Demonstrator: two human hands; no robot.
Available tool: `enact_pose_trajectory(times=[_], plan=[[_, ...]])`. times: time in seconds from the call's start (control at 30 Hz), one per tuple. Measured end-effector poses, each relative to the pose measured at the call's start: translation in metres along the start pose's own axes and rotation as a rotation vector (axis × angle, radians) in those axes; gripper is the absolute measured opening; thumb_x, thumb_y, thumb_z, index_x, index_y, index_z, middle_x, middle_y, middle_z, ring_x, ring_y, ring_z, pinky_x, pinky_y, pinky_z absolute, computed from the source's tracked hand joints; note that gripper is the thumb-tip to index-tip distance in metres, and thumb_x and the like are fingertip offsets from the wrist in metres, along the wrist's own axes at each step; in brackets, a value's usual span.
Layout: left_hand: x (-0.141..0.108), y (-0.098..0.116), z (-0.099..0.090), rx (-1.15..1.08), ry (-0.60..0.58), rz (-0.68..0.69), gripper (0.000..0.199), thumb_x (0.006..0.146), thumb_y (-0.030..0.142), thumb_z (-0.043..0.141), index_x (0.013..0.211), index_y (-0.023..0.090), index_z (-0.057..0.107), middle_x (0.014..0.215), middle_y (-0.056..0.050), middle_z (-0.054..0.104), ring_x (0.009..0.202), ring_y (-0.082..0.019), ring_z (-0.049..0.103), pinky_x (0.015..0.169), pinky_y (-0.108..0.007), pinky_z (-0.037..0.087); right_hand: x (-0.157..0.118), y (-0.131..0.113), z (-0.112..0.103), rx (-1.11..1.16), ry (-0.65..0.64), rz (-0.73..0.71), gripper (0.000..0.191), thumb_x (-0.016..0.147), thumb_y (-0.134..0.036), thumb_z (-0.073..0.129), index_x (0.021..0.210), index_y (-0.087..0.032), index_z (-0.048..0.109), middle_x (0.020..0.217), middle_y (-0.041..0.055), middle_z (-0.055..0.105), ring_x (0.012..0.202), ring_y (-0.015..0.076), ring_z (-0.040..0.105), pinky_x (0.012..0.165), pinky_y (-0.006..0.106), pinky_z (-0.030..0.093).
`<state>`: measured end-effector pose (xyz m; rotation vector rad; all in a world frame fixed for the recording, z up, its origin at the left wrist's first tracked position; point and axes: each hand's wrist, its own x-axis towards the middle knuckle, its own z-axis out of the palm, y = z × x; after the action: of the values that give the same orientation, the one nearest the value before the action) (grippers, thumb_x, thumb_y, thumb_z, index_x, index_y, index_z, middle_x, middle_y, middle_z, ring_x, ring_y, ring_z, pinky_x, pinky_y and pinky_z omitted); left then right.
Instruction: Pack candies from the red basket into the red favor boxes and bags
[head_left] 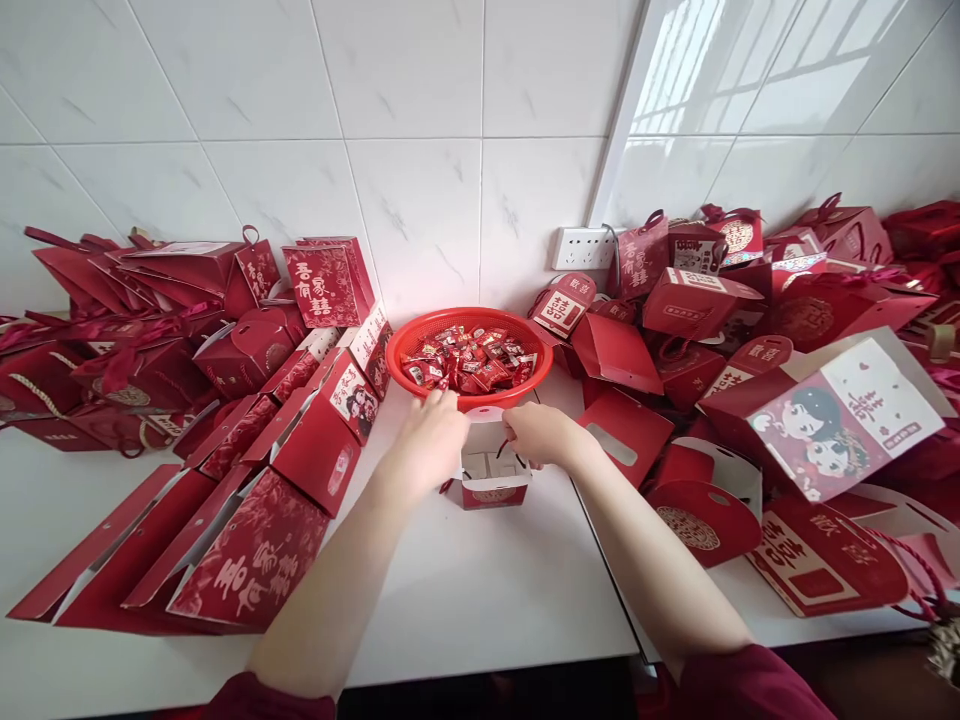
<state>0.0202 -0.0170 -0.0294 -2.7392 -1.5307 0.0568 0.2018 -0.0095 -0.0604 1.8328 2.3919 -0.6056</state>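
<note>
A small red candy box [493, 496] stands open on the white table in front of me, its pale inside showing. My right hand [547, 436] is at the box's right side, fingers bent in on its upper edge, where a thin dark cord shows. My left hand [429, 432] is over the box's left side at the front rim of a red plastic basket [396, 352]. Its fingers are closed, with a bit of red wrapper at the tips that looks like a wrapped candy. Many red wrapped candies [480, 358] lie in the basket.
Rows of open red paper boxes [247, 550] line the table [480, 610] on the left. More red gift boxes [697, 300] are heaped on the right, one pale printed box [847, 420] tilted on top. A power strip [581, 249] is on the tiled wall behind.
</note>
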Motion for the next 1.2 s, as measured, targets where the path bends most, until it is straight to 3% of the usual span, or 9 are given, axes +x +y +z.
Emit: enact_pose_trajectory(times=[0.07,0.17,0.27,0.37,0.6,0.8,0.9,1.0,1.2], plan=[[0.003,0.004,0.005,-0.142,-0.124,-0.045,0.027,0.081,0.035,0.060,0.099,0.016,0.063,0.109,-0.013,0.061,0.099,-0.027,0.060,0.076,-0.033,0.046,-0.002,0.003,-0.002,0.002,-0.005,-0.010,0.020,0.078,-0.009,0.052,0.093,-0.014,0.065,0.057,0.0038,0.068,0.060,0.0195,0.065,0.058,0.028,0.042],[0.007,-0.003,0.010,-0.346,-0.230,-0.093,0.081,0.059,0.063,0.072,0.123,0.017,0.052,0.121,-0.014,0.058,0.102,-0.030,0.061,0.070,-0.030,0.047,-0.011,0.011,-0.006,0.043,0.009,-0.026,0.034,0.080,-0.032,0.061,0.110,-0.016,0.060,0.078,0.0068,0.072,0.074,0.0226,0.066,0.059,0.028,0.042],[0.009,-0.012,0.011,-0.421,-0.268,-0.020,0.109,0.048,0.060,0.079,0.143,0.029,0.035,0.134,-0.012,0.052,0.112,-0.032,0.058,0.073,-0.028,0.048,-0.021,0.018,-0.011,0.116,0.007,-0.063,0.079,0.065,-0.051,0.075,0.133,-0.023,0.047,0.108,0.0099,0.068,0.091,0.0277,0.064,0.064,0.030,0.045],[0.011,-0.014,0.012,-0.395,-0.319,-0.017,0.121,0.043,0.056,0.081,0.148,0.033,0.026,0.135,-0.011,0.051,0.108,-0.032,0.061,0.072,-0.029,0.049,-0.023,0.023,-0.013,0.143,-0.050,-0.104,0.097,0.056,-0.048,0.081,0.141,-0.026,0.040,0.114,0.0097,0.065,0.101,0.0307,0.061,0.072,0.032,0.046],[0.014,-0.009,0.015,-0.309,-0.377,-0.037,0.099,0.043,0.060,0.078,0.132,0.026,0.049,0.123,-0.008,0.052,0.087,-0.025,0.066,0.059,-0.027,0.047,-0.011,0.032,-0.005,0.142,-0.107,-0.160,0.095,0.053,-0.045,0.081,0.138,-0.020,0.045,0.111,0.0094,0.065,0.094,0.0277,0.062,0.070,0.031,0.046],[0.016,-0.008,0.016,-0.222,-0.299,0.001,0.076,0.056,0.051,0.072,0.122,0.020,0.052,0.121,-0.010,0.056,0.094,-0.026,0.064,0.065,-0.029,0.048,-0.006,0.025,-0.003,0.124,-0.120,-0.142,0.079,0.063,-0.046,0.073,0.131,-0.019,0.044,0.095,0.0073,0.067,0.079,0.0243,0.062,0.058,0.029,0.042],[0.021,-0.013,0.019,-0.251,-0.280,-0.016,0.083,0.057,0.047,0.073,0.131,0.022,0.046,0.123,-0.010,0.058,0.099,-0.028,0.064,0.072,-0.030,0.049,-0.001,0.018,-0.002,0.151,-0.092,-0.130,0.075,0.066,-0.046,0.071,0.129,-0.017,0.044,0.096,0.0087,0.067,0.081,0.0246,0.062,0.057,0.028,0.042],[0.025,-0.018,0.022,-0.313,-0.329,-0.028,0.093,0.051,0.052,0.077,0.133,0.025,0.041,0.131,-0.010,0.054,0.097,-0.028,0.065,0.065,-0.028,0.049,0.000,0.017,-0.002,0.171,-0.084,-0.153,0.076,0.068,-0.046,0.070,0.133,-0.017,0.042,0.098,0.0085,0.067,0.083,0.0248,0.062,0.058,0.028,0.042],[0.030,-0.021,0.028,-0.350,-0.347,-0.048,0.084,0.049,0.053,0.077,0.121,0.022,0.048,0.127,-0.011,0.057,0.089,-0.028,0.068,0.056,-0.028,0.048,-0.003,0.028,-0.008,0.257,-0.036,-0.232,0.073,0.070,-0.046,0.073,0.134,-0.023,0.046,0.093,0.0034,0.068,0.085,0.0223,0.063,0.063,0.027,0.043]])
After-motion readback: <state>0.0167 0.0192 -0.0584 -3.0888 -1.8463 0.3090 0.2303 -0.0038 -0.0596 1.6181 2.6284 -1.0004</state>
